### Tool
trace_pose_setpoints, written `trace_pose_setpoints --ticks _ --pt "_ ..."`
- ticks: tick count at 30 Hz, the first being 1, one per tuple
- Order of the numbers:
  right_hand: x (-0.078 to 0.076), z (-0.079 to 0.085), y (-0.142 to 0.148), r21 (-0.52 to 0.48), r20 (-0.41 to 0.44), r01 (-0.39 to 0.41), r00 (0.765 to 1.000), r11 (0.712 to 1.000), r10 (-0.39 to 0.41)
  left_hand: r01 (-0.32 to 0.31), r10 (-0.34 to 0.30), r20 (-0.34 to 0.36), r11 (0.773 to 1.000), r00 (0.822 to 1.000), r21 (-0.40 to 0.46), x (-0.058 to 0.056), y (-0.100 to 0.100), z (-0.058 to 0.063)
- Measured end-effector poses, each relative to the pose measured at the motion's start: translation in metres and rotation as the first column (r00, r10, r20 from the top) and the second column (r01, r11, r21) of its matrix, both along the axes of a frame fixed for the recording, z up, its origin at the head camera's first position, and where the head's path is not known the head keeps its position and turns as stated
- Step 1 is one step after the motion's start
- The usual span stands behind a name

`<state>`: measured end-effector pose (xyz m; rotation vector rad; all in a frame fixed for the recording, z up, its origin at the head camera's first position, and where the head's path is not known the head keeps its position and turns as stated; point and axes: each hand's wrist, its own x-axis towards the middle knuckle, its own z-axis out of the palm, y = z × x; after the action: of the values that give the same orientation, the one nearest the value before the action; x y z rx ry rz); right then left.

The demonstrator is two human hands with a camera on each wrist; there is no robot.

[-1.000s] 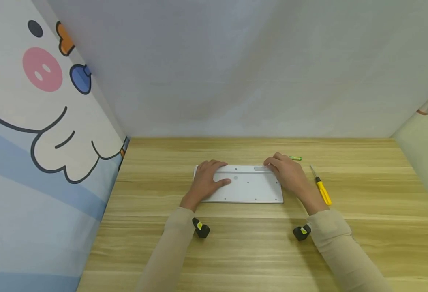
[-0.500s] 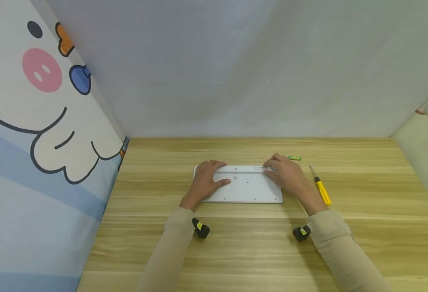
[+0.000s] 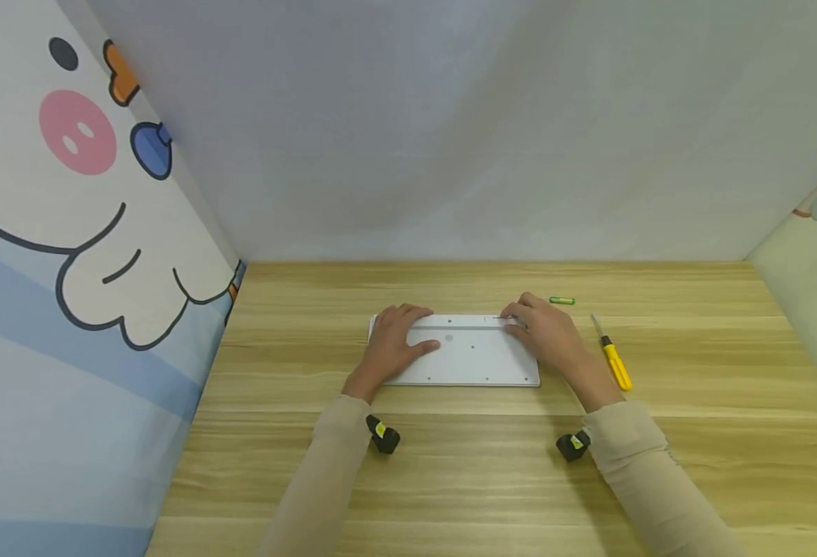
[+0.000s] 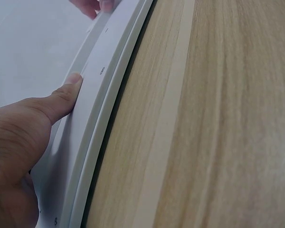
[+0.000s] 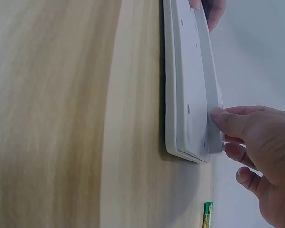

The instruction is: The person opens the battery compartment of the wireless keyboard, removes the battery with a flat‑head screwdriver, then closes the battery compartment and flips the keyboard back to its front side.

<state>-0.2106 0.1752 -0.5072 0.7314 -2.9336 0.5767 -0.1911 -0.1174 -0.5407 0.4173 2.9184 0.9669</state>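
A white keyboard (image 3: 481, 360) lies face down on the wooden table, its screw-dotted underside up and its raised ridge along the far edge. My left hand (image 3: 394, 348) grips its left end, thumb on the underside and fingers over the far edge. At the far right corner, my right hand (image 3: 548, 329) grips the ridge beside a small battery cover (image 3: 490, 319). In the right wrist view, the right thumb presses the ridge while the other fingers bend behind it. Those fingers partly hide the cover, so how it sits cannot be told.
Behind the right hand lies a green battery (image 3: 562, 300). A screwdriver (image 3: 617, 367) with a yellow handle rests right of the right forearm. The wooden table (image 3: 478, 480) meets a pale wall (image 3: 478, 155) at its back edge and a cartoon-printed panel (image 3: 102, 309) at left.
The right thumb has moved in onto the ridge. The grey strip near the right fingertips now looks white, with only a thin line showing. My left hand and the keyboard stay in place.
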Motion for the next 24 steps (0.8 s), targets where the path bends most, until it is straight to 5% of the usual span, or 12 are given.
trace_pose_setpoints --ticks 24 --pt "0.0051 0.0022 0.0009 -0.087 0.055 0.035 0.998 0.996 -0.031 0.011 -0.011 -0.006 1.000 1.000 -0.001 0.0023 0.0014 0.0080"
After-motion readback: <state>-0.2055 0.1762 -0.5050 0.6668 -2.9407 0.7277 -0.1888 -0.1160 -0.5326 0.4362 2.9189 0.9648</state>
